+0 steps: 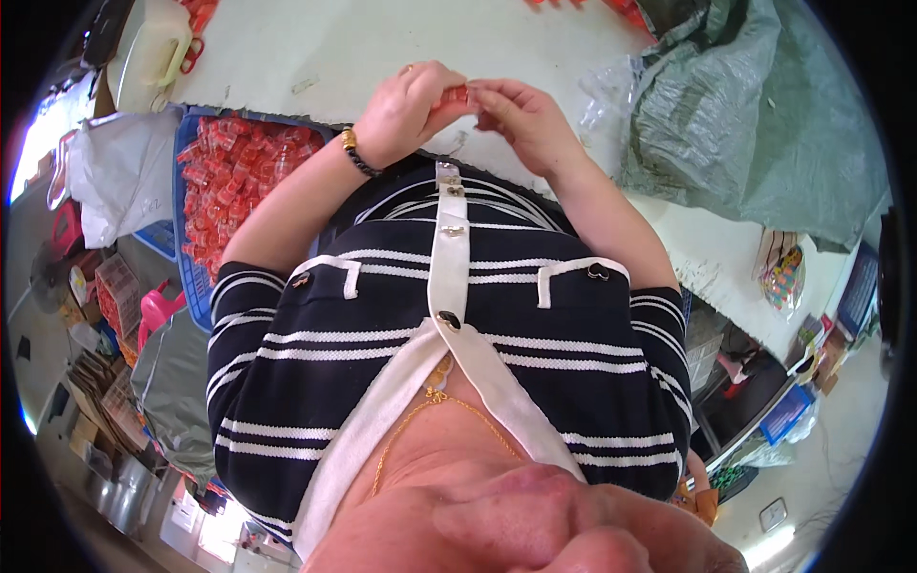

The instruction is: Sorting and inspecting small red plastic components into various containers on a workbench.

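Over the near edge of the white table, my left hand point(406, 107) has its fingers closed round a small translucent red plastic piece point(456, 95). My right hand point(523, 122) meets it from the other side, thumb and forefinger pinched at the piece's right end. Most of the piece is hidden by the fingers, so its exact kind cannot be made out. Below my left forearm, a blue crate point(180, 205) is heaped with many similar red pieces point(229, 172).
The white tabletop point(382, 38) carries a grey-green plastic sheet point(755, 115) at right and clear film point(607, 95) beside it. A pale jug point(153, 57) and red-handled scissors point(192, 55) lie far left. A white sack point(119, 177) hangs left of the crate.
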